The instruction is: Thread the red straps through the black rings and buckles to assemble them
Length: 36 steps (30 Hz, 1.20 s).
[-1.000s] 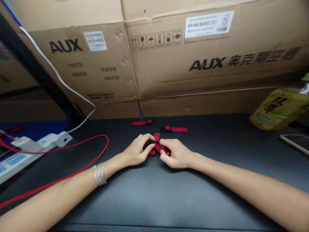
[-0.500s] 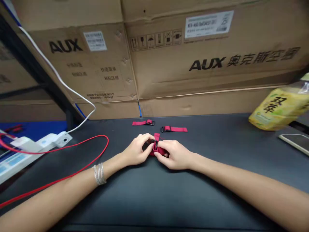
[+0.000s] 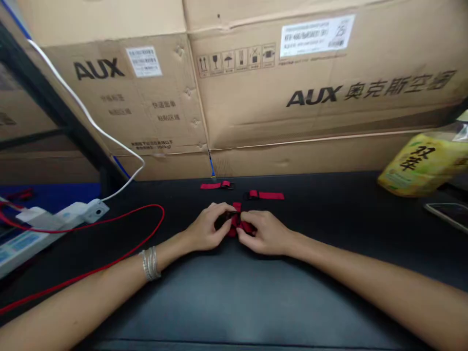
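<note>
Near the middle of the black table [image 3: 234,297], both hands meet at a red strap [image 3: 237,206] with a dark buckle. My left hand [image 3: 210,226] pinches the buckle side between thumb and fingers. From the right, my right hand [image 3: 266,233] has its thumb and fingers closed on the red webbing. Fingers hide much of the strap. Behind the hands lie two more red straps with black rings, one at the back left [image 3: 211,186] and another a little to the right [image 3: 271,196].
Cardboard boxes [image 3: 241,117] stand along the table's back edge. A white power strip [image 3: 22,246] and a red cable [image 3: 127,254] are at the left. At the right are a yellow-labelled bottle [image 3: 420,163] and a phone [image 3: 448,214].
My right thumb and fingers have shifted slightly to the right on the strap. My left hand stays nearly where it was, and the two loose straps have not moved.
</note>
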### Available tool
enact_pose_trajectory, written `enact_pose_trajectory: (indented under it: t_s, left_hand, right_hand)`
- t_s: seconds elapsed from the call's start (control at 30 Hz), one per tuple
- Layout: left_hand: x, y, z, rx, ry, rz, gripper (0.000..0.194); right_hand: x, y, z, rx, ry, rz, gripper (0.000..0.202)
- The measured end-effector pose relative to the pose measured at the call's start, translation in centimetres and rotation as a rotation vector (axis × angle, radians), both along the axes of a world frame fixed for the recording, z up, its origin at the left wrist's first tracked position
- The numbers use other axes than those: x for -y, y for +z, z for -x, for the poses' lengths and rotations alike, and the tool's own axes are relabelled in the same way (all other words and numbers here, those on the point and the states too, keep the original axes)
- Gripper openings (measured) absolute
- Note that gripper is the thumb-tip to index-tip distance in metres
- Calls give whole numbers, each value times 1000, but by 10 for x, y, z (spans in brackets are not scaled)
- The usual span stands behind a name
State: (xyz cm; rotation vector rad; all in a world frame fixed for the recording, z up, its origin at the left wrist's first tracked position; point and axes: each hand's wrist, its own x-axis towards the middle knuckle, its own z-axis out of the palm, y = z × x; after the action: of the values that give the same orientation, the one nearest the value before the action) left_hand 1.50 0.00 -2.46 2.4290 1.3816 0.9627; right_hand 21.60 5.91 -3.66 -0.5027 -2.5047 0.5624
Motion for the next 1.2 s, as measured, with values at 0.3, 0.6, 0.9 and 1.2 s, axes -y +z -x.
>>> enact_pose_trajectory:
  t_s: [0.3,0.6,0.9,1.2]
  left_hand:
    - [2,2,1,-20,-24,-18,24]
    - [3,3,-1,-53,-15,-17,24]
    - [2,2,0,-25,-15,-1,21]
    - [2,2,-1,-29,15,-37,16]
  right_hand:
    - [-1,2,1,-15,-3,14,20]
    - [0,4,0,-12,-11,9,19]
    - [1,3,1,8,-4,-13,16]
    - [0,1,1,9,23,-24,16]
